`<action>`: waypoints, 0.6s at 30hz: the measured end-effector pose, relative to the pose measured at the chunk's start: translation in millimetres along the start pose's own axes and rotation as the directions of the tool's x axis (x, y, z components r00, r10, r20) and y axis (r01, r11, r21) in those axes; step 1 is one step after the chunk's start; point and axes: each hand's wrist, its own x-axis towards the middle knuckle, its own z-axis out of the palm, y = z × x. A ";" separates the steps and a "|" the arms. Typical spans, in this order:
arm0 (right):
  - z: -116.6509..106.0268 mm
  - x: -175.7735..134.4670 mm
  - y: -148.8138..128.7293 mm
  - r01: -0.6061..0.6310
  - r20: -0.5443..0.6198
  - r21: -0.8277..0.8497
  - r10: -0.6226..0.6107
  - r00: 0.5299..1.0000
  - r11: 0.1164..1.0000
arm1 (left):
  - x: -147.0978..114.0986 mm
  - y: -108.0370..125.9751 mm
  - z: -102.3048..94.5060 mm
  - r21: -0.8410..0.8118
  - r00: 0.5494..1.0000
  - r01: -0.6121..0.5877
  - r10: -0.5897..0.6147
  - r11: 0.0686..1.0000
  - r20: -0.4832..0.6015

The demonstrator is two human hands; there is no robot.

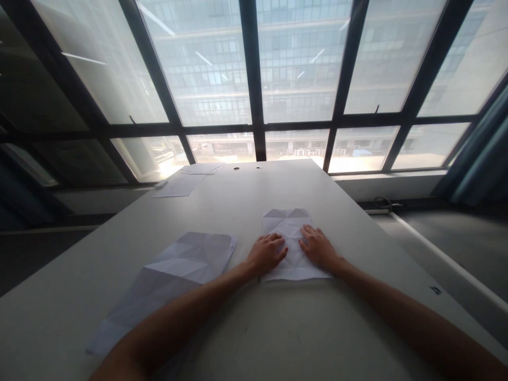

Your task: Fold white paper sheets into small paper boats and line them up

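Observation:
A creased, partly folded sheet of white paper [291, 264] lies on the white table in front of me, its two far corners turned in. My left hand [269, 252] rests on the left side of this sheet, fingers stretched out and pointing inward. On its right side lies my right hand [317, 247], palm down with the fingers spread. Neither hand grips anything. To the left, a larger sheet of creased white paper [186, 259] lies unfolded on the table, partly hidden behind my left forearm.
More white sheets [178, 186] lie at the far left of the table [254, 196], beside a small pale object [161, 184]. A small dark mark [435, 290] sits near the right table edge. Windows [297, 63] stand beyond the far edge, with curtains [476, 153] at the sides.

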 end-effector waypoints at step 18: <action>-4.6 -3.7 -6.9 0.411 -0.007 0.244 -0.422 0.907 0.878 | -3.6 -11.1 4.9 0.098 0.995 0.009 -0.018 0.995 0.096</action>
